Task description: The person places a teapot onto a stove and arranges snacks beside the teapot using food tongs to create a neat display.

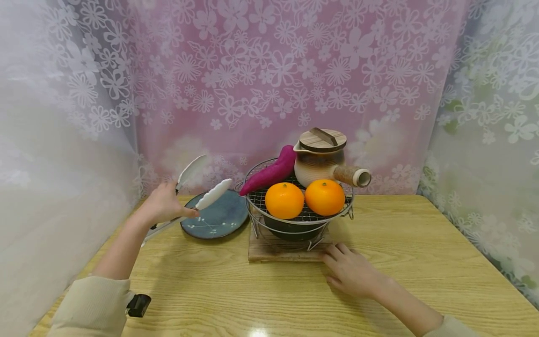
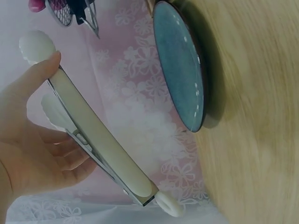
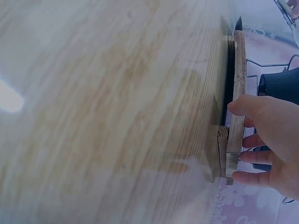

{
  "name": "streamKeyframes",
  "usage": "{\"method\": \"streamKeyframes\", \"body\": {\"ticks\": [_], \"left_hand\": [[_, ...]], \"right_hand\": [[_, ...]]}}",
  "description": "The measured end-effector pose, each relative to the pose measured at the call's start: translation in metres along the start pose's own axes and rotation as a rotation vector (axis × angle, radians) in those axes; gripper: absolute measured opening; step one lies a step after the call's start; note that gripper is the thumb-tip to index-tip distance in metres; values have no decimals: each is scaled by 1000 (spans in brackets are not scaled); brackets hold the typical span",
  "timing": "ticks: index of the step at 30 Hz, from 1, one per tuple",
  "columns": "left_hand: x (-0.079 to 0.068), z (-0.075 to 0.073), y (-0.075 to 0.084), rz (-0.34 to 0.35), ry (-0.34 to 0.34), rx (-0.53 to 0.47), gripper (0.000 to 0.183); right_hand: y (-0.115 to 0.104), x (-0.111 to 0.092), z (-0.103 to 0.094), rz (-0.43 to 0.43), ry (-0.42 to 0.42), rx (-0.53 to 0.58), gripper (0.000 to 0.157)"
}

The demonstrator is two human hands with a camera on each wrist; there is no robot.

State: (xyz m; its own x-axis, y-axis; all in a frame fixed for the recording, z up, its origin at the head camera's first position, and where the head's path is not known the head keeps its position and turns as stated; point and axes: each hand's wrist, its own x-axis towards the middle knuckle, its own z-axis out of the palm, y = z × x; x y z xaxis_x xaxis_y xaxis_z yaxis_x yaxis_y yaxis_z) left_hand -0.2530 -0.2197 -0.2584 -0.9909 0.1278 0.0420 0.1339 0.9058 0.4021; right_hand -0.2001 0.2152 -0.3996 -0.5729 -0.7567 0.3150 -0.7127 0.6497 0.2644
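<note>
White-headed tongs are in my left hand, thumb along one arm and fingers behind the other. Their two scalloped heads stand apart, one overlapping the blue plate in the head view. My right hand rests at the front right corner of a wooden board; its thumb and fingertips lie along the edge in the right wrist view. A round wire grill stands on the board. On it are two oranges, a purple sweet potato and a lidded clay pot.
The clay pot's handle, wrapped in cord, sticks out past the grill's right side. A wooden table lies under everything. Flowered curtains close in the back and both sides.
</note>
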Motion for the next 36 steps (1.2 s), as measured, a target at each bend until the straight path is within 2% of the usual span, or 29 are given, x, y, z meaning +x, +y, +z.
{"method": "streamKeyframes", "body": {"ticks": [6, 13, 17, 22, 28, 36], "left_hand": [[-7, 7, -6, 26, 12, 26, 112], [-11, 13, -10, 32, -9, 29, 114], [-12, 18, -13, 42, 3, 15, 113], [-14, 26, -17, 46, -4, 34, 112], [-16, 34, -20, 83, -10, 72, 103], [-22, 48, -20, 69, -36, 91, 99]], "right_hand": [[0, 0, -1, 3, -14, -4, 41], [-1, 0, -1, 3, -17, -4, 40], [-1, 0, -3, 3, -29, -1, 41], [-1, 0, -3, 8, -35, -5, 41], [-1, 0, -2, 4, -26, -11, 43], [0, 0, -2, 10, -37, -7, 43]]}}
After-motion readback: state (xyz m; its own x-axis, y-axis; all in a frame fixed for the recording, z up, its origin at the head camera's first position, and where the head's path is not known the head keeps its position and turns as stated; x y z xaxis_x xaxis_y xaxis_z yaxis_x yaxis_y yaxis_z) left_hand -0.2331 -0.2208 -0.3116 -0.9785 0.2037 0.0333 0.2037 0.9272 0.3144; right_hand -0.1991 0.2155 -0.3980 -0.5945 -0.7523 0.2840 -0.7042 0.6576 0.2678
